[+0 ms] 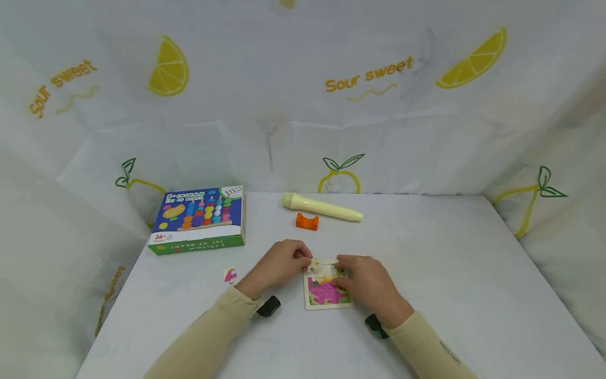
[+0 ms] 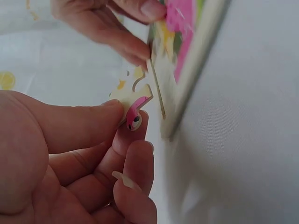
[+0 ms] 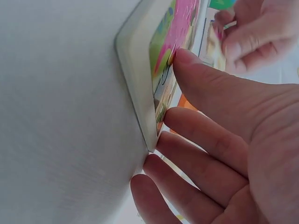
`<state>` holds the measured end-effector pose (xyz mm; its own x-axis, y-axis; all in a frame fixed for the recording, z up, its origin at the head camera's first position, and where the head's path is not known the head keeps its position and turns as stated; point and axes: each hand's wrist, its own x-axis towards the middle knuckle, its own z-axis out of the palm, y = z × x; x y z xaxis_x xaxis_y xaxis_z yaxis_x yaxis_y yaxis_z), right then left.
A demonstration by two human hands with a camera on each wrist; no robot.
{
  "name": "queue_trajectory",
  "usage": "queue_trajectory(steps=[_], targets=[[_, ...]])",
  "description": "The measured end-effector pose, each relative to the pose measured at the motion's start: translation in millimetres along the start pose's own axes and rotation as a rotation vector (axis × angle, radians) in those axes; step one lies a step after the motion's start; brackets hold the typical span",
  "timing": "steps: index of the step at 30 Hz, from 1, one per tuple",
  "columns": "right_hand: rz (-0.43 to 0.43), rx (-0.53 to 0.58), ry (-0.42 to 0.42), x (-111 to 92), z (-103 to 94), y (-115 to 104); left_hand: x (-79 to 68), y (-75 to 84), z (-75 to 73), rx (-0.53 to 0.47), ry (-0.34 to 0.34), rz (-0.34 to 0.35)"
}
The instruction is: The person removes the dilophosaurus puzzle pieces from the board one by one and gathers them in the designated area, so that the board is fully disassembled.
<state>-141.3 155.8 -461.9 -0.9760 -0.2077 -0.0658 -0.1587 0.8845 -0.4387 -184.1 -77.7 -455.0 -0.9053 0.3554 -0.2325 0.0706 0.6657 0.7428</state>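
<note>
My left hand pinches a small puzzle piece between thumb and fingers. The piece is cream with a pink part and a printed eye, held close over the upper left of a square puzzle board. A pink animal picture fills the lower part of the board, and a pale bare area shows near its top. My right hand rests at the board's right side. Its thumb presses on the picture, while the extended fingers touch the edge.
Another pink-and-white puzzle piece lies left of my left forearm. A boxed bead set stands at the back left. Behind the board are an orange curved block and a pale yellow microphone-shaped stick. A printed curtain hangs behind the table.
</note>
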Motion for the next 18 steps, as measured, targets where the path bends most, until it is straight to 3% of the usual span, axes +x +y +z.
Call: queue_trajectory(steps=[11,15,18], targets=[[0.007,0.031,-0.011,0,-0.5,0,-41.3,-50.9,-59.3,0.025,0.143,-0.134],[0.024,0.029,-0.035,0,-0.8,0,-48.4,-66.4,-76.0,0.006,0.156,-0.146],[0.012,0.025,-0.052,0,-2.1,0,-50.1,-73.0,-80.7,-0.01,0.15,-0.161]])
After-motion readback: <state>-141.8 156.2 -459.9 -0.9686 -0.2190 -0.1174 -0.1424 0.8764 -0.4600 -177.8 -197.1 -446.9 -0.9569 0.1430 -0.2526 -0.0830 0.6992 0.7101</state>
